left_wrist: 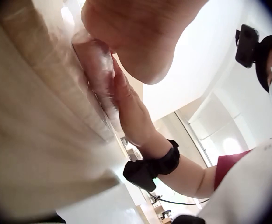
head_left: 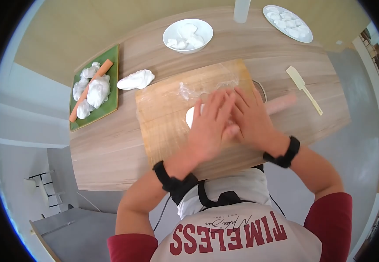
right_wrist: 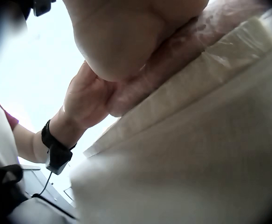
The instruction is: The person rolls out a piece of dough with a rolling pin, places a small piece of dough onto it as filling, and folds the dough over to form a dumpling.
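Note:
Both hands lie side by side over the wooden board [head_left: 167, 109], fingers extended and pointing away from the body. Under the palms of the left hand [head_left: 211, 120] and right hand [head_left: 255, 115] is a rolling pin [head_left: 282, 104], its pinkish end sticking out to the right. The wrist views show the palms pressing on top of the pin [left_wrist: 96, 65], which looks wrapped in clear film. A flat white piece of dough [head_left: 192, 117] shows at the left hand's edge, the rest hidden beneath the hands. Clear plastic film [head_left: 184, 91] covers part of the board.
A green tray [head_left: 114, 87] at left holds white wrapped bundles and an orange stick. Beside it lies a white wrapped lump [head_left: 136, 80]. A white bowl [head_left: 167, 32], a plate of white pieces [head_left: 308, 38] and a white cylinder [head_left: 241, 11] stand behind; a cream spatula [head_left: 298, 79] lies right.

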Tool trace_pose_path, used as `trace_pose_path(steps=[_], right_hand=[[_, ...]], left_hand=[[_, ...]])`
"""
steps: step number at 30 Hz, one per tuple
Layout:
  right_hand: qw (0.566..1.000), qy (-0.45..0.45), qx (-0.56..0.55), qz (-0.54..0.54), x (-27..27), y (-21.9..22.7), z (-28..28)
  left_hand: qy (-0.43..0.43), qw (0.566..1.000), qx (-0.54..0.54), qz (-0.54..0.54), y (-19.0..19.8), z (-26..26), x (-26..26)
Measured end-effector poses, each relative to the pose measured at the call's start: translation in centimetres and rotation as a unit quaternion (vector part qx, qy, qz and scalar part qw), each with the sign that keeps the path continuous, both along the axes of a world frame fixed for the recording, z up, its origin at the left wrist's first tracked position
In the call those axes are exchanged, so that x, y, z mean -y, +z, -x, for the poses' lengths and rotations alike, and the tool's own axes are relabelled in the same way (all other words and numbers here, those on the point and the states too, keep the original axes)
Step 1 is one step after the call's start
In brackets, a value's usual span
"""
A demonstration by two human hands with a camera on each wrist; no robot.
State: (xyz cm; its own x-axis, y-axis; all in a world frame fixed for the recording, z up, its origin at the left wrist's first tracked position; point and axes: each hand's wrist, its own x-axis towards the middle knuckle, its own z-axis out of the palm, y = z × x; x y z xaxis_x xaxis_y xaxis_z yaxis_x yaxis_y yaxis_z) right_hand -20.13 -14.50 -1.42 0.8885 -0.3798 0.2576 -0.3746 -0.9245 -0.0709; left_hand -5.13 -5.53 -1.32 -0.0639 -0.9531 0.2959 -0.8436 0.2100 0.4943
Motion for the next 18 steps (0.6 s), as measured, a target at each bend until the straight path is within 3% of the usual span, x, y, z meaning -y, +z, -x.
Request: trace_pose_path(steps=[5,7,8,10,14,16,18], right_hand=[[0.999,0.017,-0.007,-0.048,-3.1,1.0,3.6],[0.991,0.048,0.025,-0.119,-2.5,1.3,3.8],[0.991,0.049,0.026,-0.120,-2.1,1.1,3.8],[0.994,0.036,0.060,-0.079,-1.4,0.9,3.8],[0.995,0.064,0.039,-0.068,-0.5,1.5,4.7],[0.988,0.076,0.065,-0.118,0.2,1.8,5.7],[0.988,0.036,0.087,-0.125,0.7,2.1,6.7]], left_hand=[[-0.073,0.992,-0.106,-0.009,0.4,-0.2,-3.2],[0.047,0.986,-0.151,0.062,-0.5,-3.1,-2.0],[0.048,0.986,-0.149,0.061,-0.4,-4.5,-1.7],[0.054,0.998,-0.015,-0.006,-0.2,-6.4,-1.1],[0.029,0.999,0.017,-0.013,-0.4,-6.3,-0.4],[0.017,0.996,0.036,-0.077,0.2,-6.5,0.2],[0.028,0.993,0.012,-0.117,1.2,-6.5,1.0]])
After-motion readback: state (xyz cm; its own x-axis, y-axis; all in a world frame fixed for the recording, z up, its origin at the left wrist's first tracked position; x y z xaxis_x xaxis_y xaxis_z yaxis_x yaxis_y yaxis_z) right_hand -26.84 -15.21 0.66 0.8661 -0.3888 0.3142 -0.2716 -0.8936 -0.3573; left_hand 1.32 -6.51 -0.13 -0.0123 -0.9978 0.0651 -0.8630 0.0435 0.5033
